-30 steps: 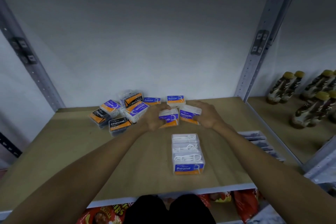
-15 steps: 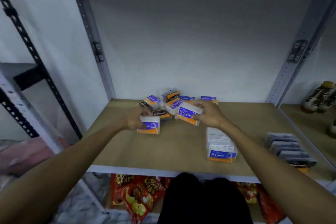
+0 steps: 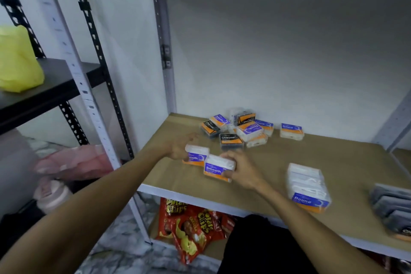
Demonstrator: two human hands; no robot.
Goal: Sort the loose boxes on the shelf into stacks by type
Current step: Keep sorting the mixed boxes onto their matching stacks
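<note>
two Smooth boxes up front, white with blue-orange labels, left hand (image 3: pixel 178 148) gripping one (image 3: pixel 195 156), right hand (image 3: pixel 241 168) gripping the other (image 3: pixel 216 168), two Charcoal boxes (image 3: pixel 230 141) in the back pile, stack of Round boxes (image 3: pixel 308 187) off right

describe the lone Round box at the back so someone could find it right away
Start at the wooden shelf and follow its back wall rightward past the jumbled pile of boxes. The Round box lies flat, apart from the pile, the only box standing alone back there.
</note>
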